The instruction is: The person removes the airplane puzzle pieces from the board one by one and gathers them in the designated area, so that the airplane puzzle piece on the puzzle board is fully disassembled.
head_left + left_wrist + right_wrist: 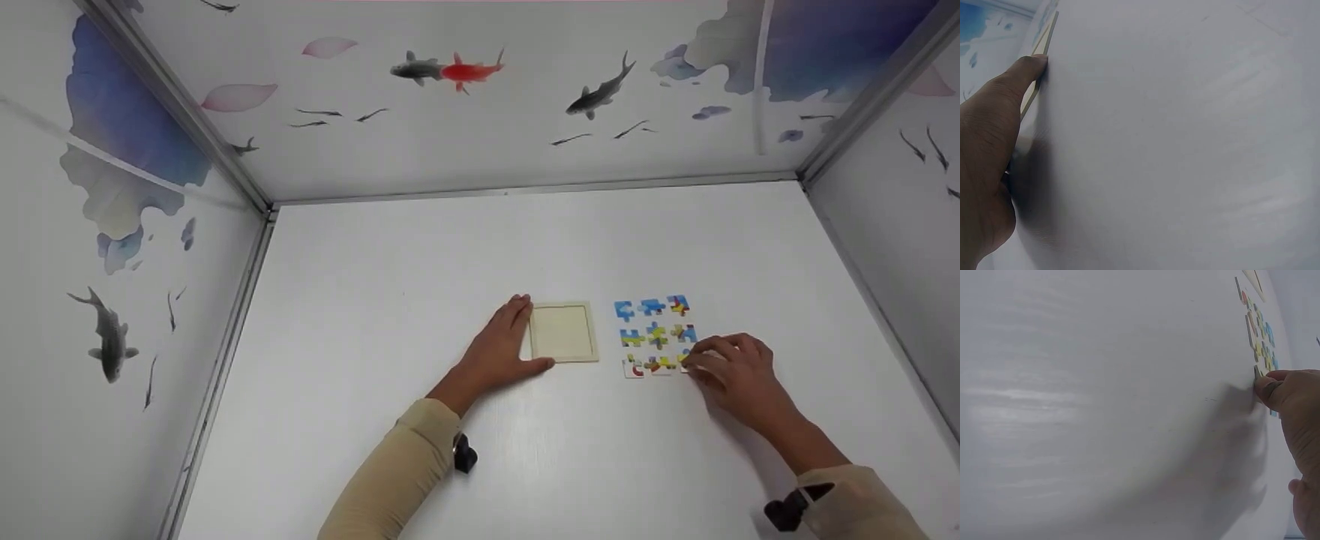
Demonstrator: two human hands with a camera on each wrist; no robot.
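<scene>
A square wooden puzzle tray [562, 333] lies flat on the white table. My left hand [501, 352] rests along its left side, fingers extended at the upper left corner and thumb at the lower edge; in the left wrist view the thumb [1033, 66] touches the tray's rim [1053, 28]. To the right, several colourful jigsaw pieces [657, 335] are laid out in spaced rows. At the lower right piece [684, 360], my right hand [739, 375] pinches with curled fingers, covering much of it. In the right wrist view, the thumb [1268, 389] meets this piece's edge.
White table surface [420, 255] surrounds the tray and pieces. Wall panels [525, 150] printed with fish and petals enclose the back and both sides. A black wrist device [465, 454] sits at the left cuff, another [786, 511] at the right cuff.
</scene>
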